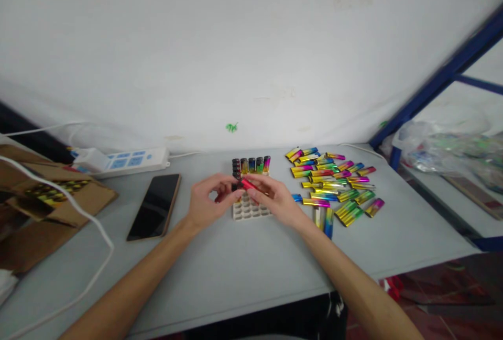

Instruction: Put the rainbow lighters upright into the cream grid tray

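Right now both hands meet over the tray [251, 213], at the centre of the clock, with a slim red lighter [248, 185] between them. It lies aslant, its black top toward ten o'clock and its glossy, plain red body toward four. The left hand [210, 201] pinches it near the black end, and the right hand [278, 201] grips the red body with thumb and fingers. The pale tray beneath has rows of holes; shiny, many-coloured lighters [259, 165] stand upright along its twelve o'clock edge.

Around them stretches a smooth grey table [236, 272]. At three o'clock lies a loose heap of metallic sleeves [315, 202] in gold, green, blue and pink. A dark-screened phone [154, 206] rests toward nine, with an open cardboard box [27, 248] beyond, and a white power strip [137, 160] sits at ten. Twelve o'clock holds a scuffed white wall [251, 57] bearing a green mark [231, 128]; at two slants a blue metal frame [444, 75].
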Demonstrator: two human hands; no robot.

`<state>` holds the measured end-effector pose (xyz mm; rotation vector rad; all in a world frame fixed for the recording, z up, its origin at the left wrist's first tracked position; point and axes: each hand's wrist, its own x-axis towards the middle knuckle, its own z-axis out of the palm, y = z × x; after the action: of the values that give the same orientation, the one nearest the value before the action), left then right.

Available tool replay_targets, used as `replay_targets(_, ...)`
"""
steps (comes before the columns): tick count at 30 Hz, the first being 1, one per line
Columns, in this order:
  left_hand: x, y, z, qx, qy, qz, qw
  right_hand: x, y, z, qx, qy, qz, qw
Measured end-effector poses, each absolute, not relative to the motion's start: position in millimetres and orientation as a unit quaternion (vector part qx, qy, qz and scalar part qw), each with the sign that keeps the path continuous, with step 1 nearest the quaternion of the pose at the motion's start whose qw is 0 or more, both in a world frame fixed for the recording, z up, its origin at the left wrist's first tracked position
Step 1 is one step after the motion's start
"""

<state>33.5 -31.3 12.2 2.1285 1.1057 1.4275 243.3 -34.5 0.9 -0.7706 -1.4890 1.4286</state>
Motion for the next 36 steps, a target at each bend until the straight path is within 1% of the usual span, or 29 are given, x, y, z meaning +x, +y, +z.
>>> replay_targets(4, 36.7, -28.9, 14.9, 0.744, 0.396, 0.506, 0.183, 235.8, -34.6, -7.3, -0.320, -0.572, 0.570, 0.495)
replay_targets(6, 35.4, -27.0, 15.9, 0.736, 0.393, 0.509, 0.210, 236.2, -33.4, -8.0, -0.328, -0.581, 0.548, 0.505)
replay_targets(8, 31.6, -25.1, 16.8, 0.724, 0.390, 0.512, 0.248, 241.1, -31.7, -5.1, -0.340, -0.607, 0.503, 0.513)
replay_targets(10, 26.6, -23.8, 18.3, 0.716, 0.390, 0.515, 0.264, 249.5, -29.7, -0.1, -0.374, -0.642, 0.425, 0.517)
replay_targets(13, 20.7, -24.5, 22.0, 0.739, 0.395, 0.493, 0.235, 263.1, -26.5, 6.0, -0.436, -0.667, 0.316, 0.515)
replay_targets(18, 21.3, -31.4, 28.3, 0.781, 0.367, 0.466, 0.194, 272.4, -23.5, 7.7, -0.467, -0.683, 0.248, 0.504)
replay_targets(20, 23.7, -33.9, 29.4, 0.805, 0.350, 0.452, 0.157, 272.1, -23.3, 6.9, -0.465, -0.703, 0.226, 0.489)
replay_targets(23, 26.9, -35.1, 27.8, 0.837, 0.325, 0.431, 0.086, 271.3, -23.2, 4.5, -0.459, -0.726, 0.205, 0.469)
replay_targets(25, 27.3, -34.1, 24.9, 0.846, 0.311, 0.429, 0.058, 271.3, -22.9, 2.6, -0.457, -0.732, 0.201, 0.464)
replay_targets(31, 20.5, -29.1, 18.5, 0.864, 0.278, 0.418, 0.038, 274.8, -20.2, 1.0, -0.459, -0.736, 0.184, 0.462)
replay_targets(36, 19.1, -31.2, 22.1, 0.872, 0.282, 0.399, 0.027, 277.6, -20.1, 3.0, -0.448, -0.758, 0.175, 0.440)
